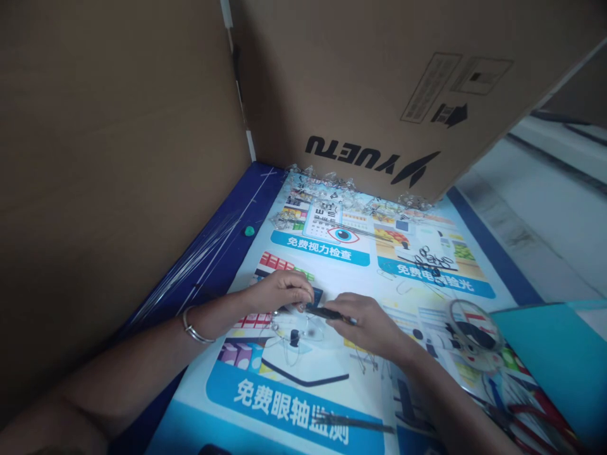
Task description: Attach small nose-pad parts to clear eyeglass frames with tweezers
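My right hand (363, 316) is closed around slim dark pliers (322, 312), whose tip points left toward my other hand. The fingers of my left hand (287, 292) are pinched together right at that tip. What they hold is too small to make out; a thin wire piece may hang there. Just below both hands lie thin bent wire loops (284, 344) on the printed sheet. A bundle of short dark wires (353, 423) rests nearer to me. Small bent wire pieces (367, 360) lie under my right wrist.
Many shiny wire shapes (332, 189) line the far edge by the cardboard wall (360, 82). Long straight wires (190, 265) lie at left, near a green cap (249, 231). Black rings (431, 259), a round clear container (477, 328) and red-handled scissors (535, 420) are at right.
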The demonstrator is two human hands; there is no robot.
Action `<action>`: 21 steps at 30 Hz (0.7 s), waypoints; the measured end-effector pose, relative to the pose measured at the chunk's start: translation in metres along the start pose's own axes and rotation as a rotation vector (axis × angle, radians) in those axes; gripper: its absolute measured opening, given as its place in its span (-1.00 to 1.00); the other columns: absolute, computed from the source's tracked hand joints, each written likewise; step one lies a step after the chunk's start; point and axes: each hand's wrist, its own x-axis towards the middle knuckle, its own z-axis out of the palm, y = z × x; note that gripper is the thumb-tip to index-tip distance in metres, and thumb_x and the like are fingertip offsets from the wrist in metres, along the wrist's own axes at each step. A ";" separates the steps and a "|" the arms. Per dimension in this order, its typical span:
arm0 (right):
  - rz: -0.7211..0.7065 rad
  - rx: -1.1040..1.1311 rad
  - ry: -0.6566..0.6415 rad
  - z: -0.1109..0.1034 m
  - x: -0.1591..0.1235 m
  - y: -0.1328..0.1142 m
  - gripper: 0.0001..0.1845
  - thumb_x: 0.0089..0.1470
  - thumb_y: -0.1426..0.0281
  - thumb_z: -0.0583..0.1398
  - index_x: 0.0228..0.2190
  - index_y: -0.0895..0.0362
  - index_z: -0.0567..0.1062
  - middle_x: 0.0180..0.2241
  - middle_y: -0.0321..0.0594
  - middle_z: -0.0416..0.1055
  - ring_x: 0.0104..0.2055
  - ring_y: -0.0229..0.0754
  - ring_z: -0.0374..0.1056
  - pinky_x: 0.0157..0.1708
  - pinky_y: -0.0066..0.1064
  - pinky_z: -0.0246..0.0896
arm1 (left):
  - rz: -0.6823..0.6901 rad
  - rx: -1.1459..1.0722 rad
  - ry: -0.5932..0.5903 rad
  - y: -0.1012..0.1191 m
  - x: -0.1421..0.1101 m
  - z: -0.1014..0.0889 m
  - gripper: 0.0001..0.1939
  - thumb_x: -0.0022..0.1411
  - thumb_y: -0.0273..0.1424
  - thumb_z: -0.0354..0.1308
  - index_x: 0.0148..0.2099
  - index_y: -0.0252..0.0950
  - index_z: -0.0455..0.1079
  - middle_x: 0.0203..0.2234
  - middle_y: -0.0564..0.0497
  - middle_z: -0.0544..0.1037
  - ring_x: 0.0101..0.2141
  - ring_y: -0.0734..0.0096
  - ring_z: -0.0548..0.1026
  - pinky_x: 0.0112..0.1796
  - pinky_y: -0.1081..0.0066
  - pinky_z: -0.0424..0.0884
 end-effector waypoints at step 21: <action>-0.032 -0.078 -0.040 -0.001 0.001 0.000 -0.70 0.06 0.44 0.04 -0.14 0.07 0.40 -0.39 -0.21 0.43 -0.36 -0.23 0.31 -0.38 -0.47 0.15 | 0.008 0.065 -0.012 0.004 0.000 0.000 -0.75 0.16 -0.35 0.04 -0.46 -0.40 0.40 -0.59 0.04 0.38 -0.53 0.58 0.34 -0.50 0.60 0.27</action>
